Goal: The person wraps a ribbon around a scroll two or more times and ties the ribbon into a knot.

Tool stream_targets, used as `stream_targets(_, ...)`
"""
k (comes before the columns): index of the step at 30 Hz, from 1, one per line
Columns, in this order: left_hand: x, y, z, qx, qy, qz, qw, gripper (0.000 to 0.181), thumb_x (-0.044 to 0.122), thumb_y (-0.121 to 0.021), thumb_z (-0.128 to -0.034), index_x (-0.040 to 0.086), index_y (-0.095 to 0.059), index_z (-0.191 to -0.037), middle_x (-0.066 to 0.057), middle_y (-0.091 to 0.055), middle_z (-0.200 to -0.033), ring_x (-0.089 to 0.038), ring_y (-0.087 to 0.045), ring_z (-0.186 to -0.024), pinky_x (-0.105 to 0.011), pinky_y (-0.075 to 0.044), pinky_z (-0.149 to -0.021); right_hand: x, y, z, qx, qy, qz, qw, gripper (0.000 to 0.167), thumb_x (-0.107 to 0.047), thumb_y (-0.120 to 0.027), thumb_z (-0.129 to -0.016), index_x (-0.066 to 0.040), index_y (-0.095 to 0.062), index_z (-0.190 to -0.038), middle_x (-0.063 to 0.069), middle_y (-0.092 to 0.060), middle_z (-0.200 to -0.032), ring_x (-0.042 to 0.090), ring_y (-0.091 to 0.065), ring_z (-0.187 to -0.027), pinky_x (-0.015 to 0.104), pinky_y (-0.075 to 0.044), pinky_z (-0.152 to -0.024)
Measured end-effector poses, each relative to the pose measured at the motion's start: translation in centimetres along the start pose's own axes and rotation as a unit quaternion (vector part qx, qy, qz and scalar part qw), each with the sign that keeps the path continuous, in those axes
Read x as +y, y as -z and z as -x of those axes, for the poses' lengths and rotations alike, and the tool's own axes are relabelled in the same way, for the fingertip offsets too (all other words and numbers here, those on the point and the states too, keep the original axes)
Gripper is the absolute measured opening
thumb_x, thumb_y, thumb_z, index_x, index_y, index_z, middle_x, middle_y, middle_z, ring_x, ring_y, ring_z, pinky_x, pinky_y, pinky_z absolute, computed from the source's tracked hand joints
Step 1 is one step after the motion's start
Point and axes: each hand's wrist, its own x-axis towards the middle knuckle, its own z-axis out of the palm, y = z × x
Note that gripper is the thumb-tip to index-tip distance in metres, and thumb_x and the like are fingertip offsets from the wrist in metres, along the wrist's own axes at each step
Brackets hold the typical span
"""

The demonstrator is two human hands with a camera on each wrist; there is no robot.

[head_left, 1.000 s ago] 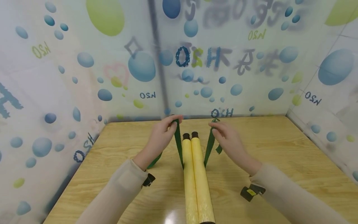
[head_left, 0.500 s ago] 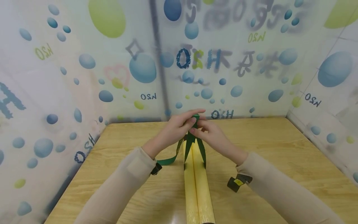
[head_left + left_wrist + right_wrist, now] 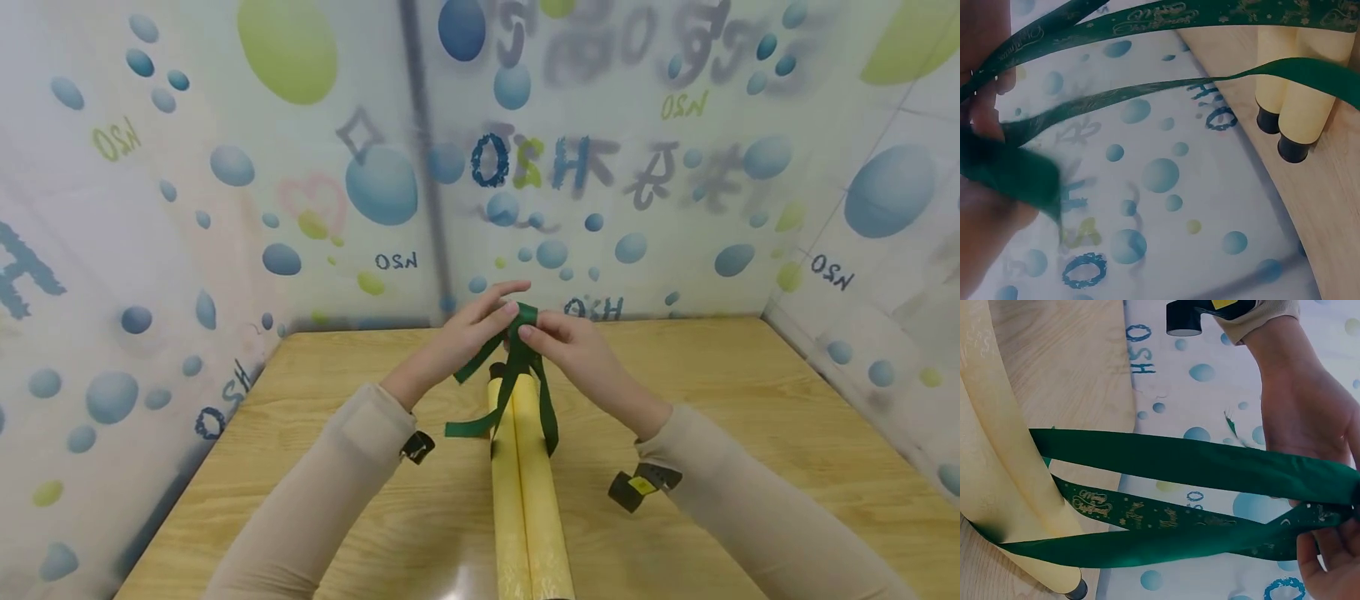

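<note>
Two pale yellow rolls (image 3: 521, 483) with black end caps lie side by side on the table. A dark green ribbon (image 3: 517, 358) with gold lettering passes around them and rises above their far ends. Beyond those ends, my left hand (image 3: 461, 337) pinches a crossed part of the ribbon between thumb and fingers, its index finger extended. Close beside it, my right hand (image 3: 588, 354) pinches the ribbon from the other side. One ribbon tail hangs below the left hand, another curves out left of the rolls. The right wrist view shows ribbon strands (image 3: 1191, 456) stretching from the rolls to both hands.
The wooden table (image 3: 315, 467) extends on both sides of the rolls. Behind it stands a pale wall covering (image 3: 637, 200) printed with blue and green bubbles and lettering. A black camera (image 3: 630, 492) is strapped to the right wrist.
My hands, apart at first with one ribbon length each, have come together above the far ends of the rolls. The ribbon lengths now cross there, and a tail has swung to the left.
</note>
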Motion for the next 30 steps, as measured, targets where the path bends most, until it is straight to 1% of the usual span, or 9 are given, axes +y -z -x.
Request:
stream_targets(3,-0.3,0.1,0.0,0.019,0.028,0.009,0.9994,0.043,0.035,-0.035,-0.1015,0.016,-0.034,-0.140,-0.012,-0.049,-0.087,-0.028,-0.044,-0.075,-0.034,-0.039,-0.071,0.2,-0.2,-0.1,0.017,-0.008,-0.009,0.9998,0.028,-0.028,-0.051,-0.097,-0.004,-0.065,-0.102,0.007,-0.060,-0.093,0.020,-0.048,-0.081,0.035,-0.039,-0.074)
stream_targets(8,-0.5,0.0,0.1,0.025,0.083,-0.067,0.9940,0.045,0.046,-0.041,-0.0970,0.011,-0.047,-0.125,-0.005,-0.054,-0.109,-0.019,-0.051,-0.097,-0.035,-0.045,-0.084,0.5,-0.4,-0.3,0.055,-0.012,-0.005,0.9984,0.029,-0.028,-0.051,-0.097,-0.001,-0.059,-0.092,0.008,-0.043,-0.073,0.022,-0.034,-0.064,0.032,-0.032,-0.062)
stream_targets(10,-0.4,-0.2,0.1,0.017,0.090,-0.106,0.9901,0.044,0.047,-0.048,-0.0945,0.012,-0.054,-0.121,-0.002,-0.057,-0.113,-0.017,-0.053,-0.103,-0.036,-0.046,-0.087,0.6,-0.5,-0.4,0.064,-0.012,0.000,0.9979,0.028,-0.028,-0.051,-0.097,-0.001,-0.059,-0.094,0.008,-0.046,-0.074,0.021,-0.037,-0.064,0.031,-0.033,-0.063)
stream_targets(14,-0.3,-0.5,0.2,0.009,0.089,-0.138,0.9863,0.029,0.042,-0.058,-0.0905,0.013,-0.062,-0.093,0.003,-0.056,-0.081,-0.013,-0.051,-0.074,-0.029,-0.043,-0.068,0.8,-0.7,-0.5,0.081,-0.016,-0.002,0.9966,0.027,-0.024,-0.053,-0.096,0.000,-0.053,-0.108,0.010,-0.059,-0.086,0.019,-0.051,-0.078,0.032,-0.041,-0.072)
stream_targets(16,-0.3,-0.6,0.2,0.010,0.078,-0.140,0.9870,0.030,0.037,-0.060,-0.0911,0.012,-0.055,-0.076,0.002,-0.044,-0.065,-0.014,-0.039,-0.058,-0.026,-0.035,-0.058,0.9,-0.8,-0.6,0.091,-0.017,-0.005,0.9957,0.027,-0.022,-0.055,-0.095,-0.001,-0.046,-0.110,0.011,-0.062,-0.089,0.020,-0.055,-0.083,0.033,-0.043,-0.075)
stream_targets(19,-0.3,-0.8,0.2,0.016,0.060,-0.144,0.9876,0.039,0.032,-0.059,-0.0924,0.011,-0.042,-0.064,0.001,-0.031,-0.056,-0.014,-0.026,-0.049,-0.025,-0.026,-0.052,1.1,-0.7,-0.6,0.094,-0.011,0.006,0.9955,0.026,-0.022,-0.056,-0.095,-0.004,-0.041,-0.107,0.011,-0.060,-0.085,0.021,-0.054,-0.078,0.033,-0.042,-0.071)
stream_targets(22,-0.4,-0.7,0.2,0.023,0.055,-0.145,0.9877,0.035,0.028,-0.059,-0.0926,0.012,-0.045,-0.064,0.002,-0.033,-0.055,-0.013,-0.028,-0.049,-0.024,-0.028,-0.053,1.4,-0.5,-0.5,0.056,-0.012,0.019,0.9982,0.026,-0.026,-0.055,-0.095,-0.006,-0.050,-0.110,0.009,-0.060,-0.093,0.022,-0.054,-0.081,0.034,-0.044,-0.071)
stream_targets(26,-0.3,-0.5,0.4,0.029,0.067,-0.137,0.9879,0.025,0.023,-0.057,-0.0923,0.011,-0.054,-0.071,0.001,-0.039,-0.057,-0.014,-0.032,-0.051,-0.025,-0.031,-0.053,1.6,-0.1,-0.3,-0.036,-0.035,0.028,0.9984,0.039,-0.026,-0.058,-0.094,-0.009,-0.052,-0.128,0.010,-0.055,-0.116,0.022,-0.056,-0.097,0.036,-0.048,-0.080)
stream_targets(30,-0.2,-0.2,0.8,0.023,0.064,-0.134,0.9886,0.021,0.021,-0.056,-0.0920,0.010,-0.057,-0.074,0.000,-0.042,-0.059,-0.015,-0.033,-0.052,-0.026,-0.031,-0.054,1.8,0.2,-0.2,-0.074,-0.036,0.047,0.9955,0.035,-0.010,-0.053,-0.093,-0.007,-0.055,-0.128,0.012,-0.053,-0.111,0.023,-0.051,-0.086,0.035,-0.044,-0.072)
